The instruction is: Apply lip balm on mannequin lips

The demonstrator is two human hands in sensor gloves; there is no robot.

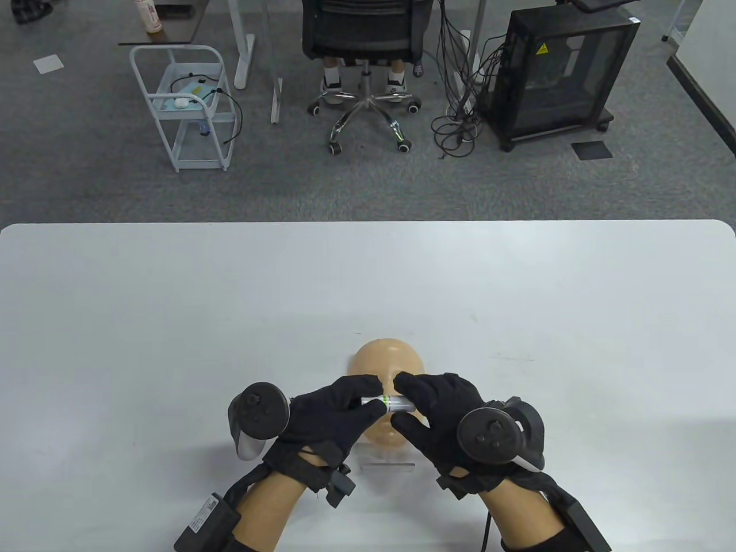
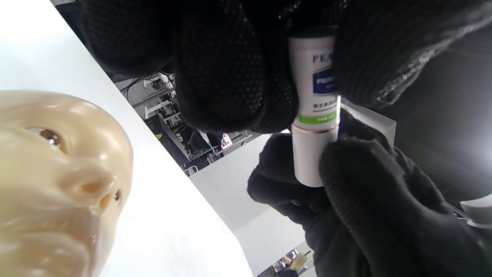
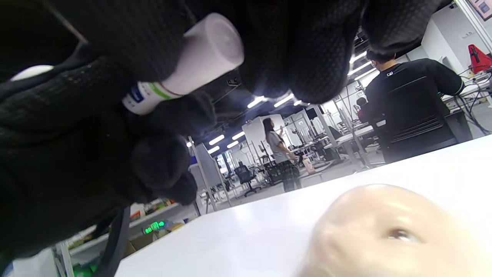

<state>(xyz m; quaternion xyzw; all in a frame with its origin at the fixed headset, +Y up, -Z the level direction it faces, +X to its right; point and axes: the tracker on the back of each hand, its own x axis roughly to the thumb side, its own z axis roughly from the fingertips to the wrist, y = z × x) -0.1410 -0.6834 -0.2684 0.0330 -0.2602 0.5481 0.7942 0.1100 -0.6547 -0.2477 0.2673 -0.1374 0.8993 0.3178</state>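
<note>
A white lip balm tube [image 1: 386,402] with a green band is held level just above the tan mannequin head [image 1: 384,356], which lies face up near the table's front edge. My left hand [image 1: 339,411] grips the labelled body of the tube [image 2: 316,88]. My right hand [image 1: 431,405] grips the plain white cap end [image 3: 207,54]. The cap sits closed on the tube in the wrist views. The mannequin's face shows in the left wrist view [image 2: 57,173] and in the right wrist view [image 3: 384,231]. Its lips are hidden under my hands in the table view.
The white table [image 1: 172,322] stretches wide on both sides. A small clear stand [image 1: 391,466] sits below the head. Beyond the far edge stand an office chair [image 1: 362,46], a white cart [image 1: 184,109] and a black cabinet [image 1: 552,75].
</note>
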